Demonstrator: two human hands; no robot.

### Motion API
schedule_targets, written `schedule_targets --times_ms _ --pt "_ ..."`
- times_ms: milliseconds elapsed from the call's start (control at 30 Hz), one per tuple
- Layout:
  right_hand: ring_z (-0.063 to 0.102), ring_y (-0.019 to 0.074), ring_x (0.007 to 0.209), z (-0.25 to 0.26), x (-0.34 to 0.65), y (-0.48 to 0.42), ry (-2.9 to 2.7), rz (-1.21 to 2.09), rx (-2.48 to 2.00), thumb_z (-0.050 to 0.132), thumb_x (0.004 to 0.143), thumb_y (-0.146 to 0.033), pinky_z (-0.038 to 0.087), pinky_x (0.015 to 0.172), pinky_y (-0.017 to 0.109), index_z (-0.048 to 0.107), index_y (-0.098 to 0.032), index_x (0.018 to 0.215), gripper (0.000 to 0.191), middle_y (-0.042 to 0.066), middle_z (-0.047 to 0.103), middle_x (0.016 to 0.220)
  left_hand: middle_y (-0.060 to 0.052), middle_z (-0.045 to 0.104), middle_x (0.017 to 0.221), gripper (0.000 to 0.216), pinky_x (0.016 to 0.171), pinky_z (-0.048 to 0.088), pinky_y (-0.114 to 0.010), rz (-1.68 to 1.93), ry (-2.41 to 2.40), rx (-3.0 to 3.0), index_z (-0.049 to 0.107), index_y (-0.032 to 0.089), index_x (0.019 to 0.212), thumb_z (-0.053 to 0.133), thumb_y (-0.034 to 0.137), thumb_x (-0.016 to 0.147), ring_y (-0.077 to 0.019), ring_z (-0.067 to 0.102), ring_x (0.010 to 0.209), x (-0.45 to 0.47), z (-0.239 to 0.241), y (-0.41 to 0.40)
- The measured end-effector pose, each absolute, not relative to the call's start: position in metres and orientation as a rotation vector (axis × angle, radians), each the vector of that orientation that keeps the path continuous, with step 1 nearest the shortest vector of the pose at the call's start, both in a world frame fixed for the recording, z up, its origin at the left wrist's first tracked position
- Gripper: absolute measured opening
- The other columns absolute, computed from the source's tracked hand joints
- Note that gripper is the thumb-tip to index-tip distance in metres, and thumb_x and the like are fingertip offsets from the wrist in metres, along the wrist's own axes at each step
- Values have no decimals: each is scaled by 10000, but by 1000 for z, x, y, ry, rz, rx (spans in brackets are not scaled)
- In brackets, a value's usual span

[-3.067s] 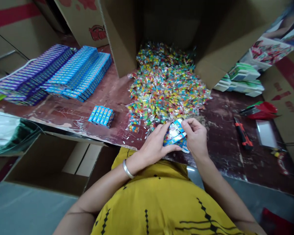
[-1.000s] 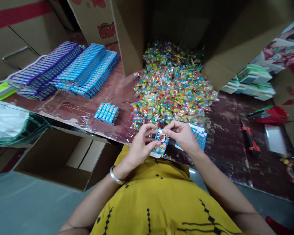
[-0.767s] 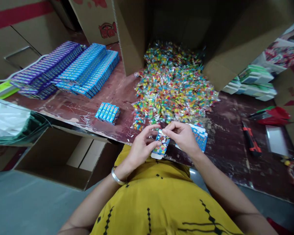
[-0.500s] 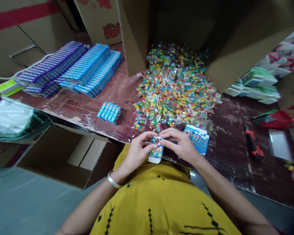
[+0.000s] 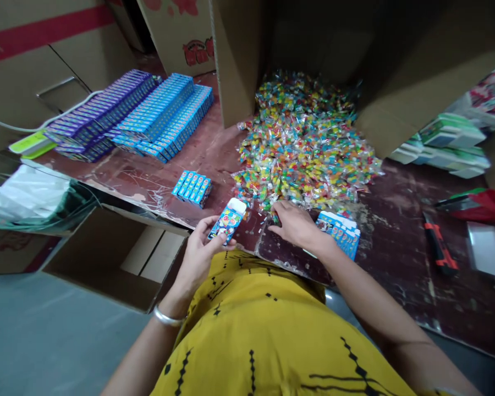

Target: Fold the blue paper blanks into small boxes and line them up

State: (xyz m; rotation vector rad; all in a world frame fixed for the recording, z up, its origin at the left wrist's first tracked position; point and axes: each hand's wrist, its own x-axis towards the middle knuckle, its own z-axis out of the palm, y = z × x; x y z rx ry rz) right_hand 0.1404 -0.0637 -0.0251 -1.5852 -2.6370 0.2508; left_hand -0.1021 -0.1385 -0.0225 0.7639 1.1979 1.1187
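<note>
My left hand (image 5: 204,242) grips a small blue printed candy box (image 5: 227,221), tilted, with its white end flap pointing away from me. My right hand (image 5: 295,223) reaches to the near edge of a pile of clear candy packets (image 5: 305,148). Its thumb stands apart from the fingers, whose tips touch or nearly touch the packets. Under and beside my right wrist lies a stack of flat blue cartons (image 5: 341,234). A short row of blue boxes (image 5: 192,188) stands on the table left of the pile.
Stacked blue boxes (image 5: 160,118) and purple boxes (image 5: 103,113) stand at the back left. A large cardboard carton (image 5: 237,66) surrounds the pile's rear. An open cardboard box (image 5: 107,269) sits below the table edge. A cutter knife (image 5: 439,245) lies on the right.
My left hand has moved left with the box, its flap end now turned away from me. My right hand has let go of the box and moved to the candy packets.
</note>
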Motion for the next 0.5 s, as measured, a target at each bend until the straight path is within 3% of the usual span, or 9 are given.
schedule_targets --times_ms 133,233,367,500 --pt "604 245 1040 -29 155 -67 -2625 324 -1447 580 857 -173 478 890 346 622 -184 1080 227 106 633 1100 -36 657 958 363 765 547 -315 1032 1149 841 566 168 1116 667 320 802 -166 659 811 -97 -29 -134" --pt "645 204 950 -27 164 -68 -2341 394 -1420 490 913 -150 501 868 333 655 -204 1058 226 82 661 1046 -48 666 1019 349 779 517 -294 957 1242 1079 599 161 1118 648 331 818 -176 630 865 -91 -33 -132" --pt "665 174 820 -3 171 -71 -1890 669 -1324 599 896 -259 544 740 301 614 -211 1087 197 39 681 919 -64 663 1118 377 864 491 -329 842 1303 1360 593 178 1186 620 312 834 -213 622 965 -81 -36 -131" --pt "630 142 714 25 164 -76 -1917 794 -1224 669 855 -275 511 641 261 652 -208 925 99 12 671 838 -59 659 1144 358 893 484 -326 795 1191 1402 579 203 1187 607 305 845 -216 617 1017 -69 -34 -131"
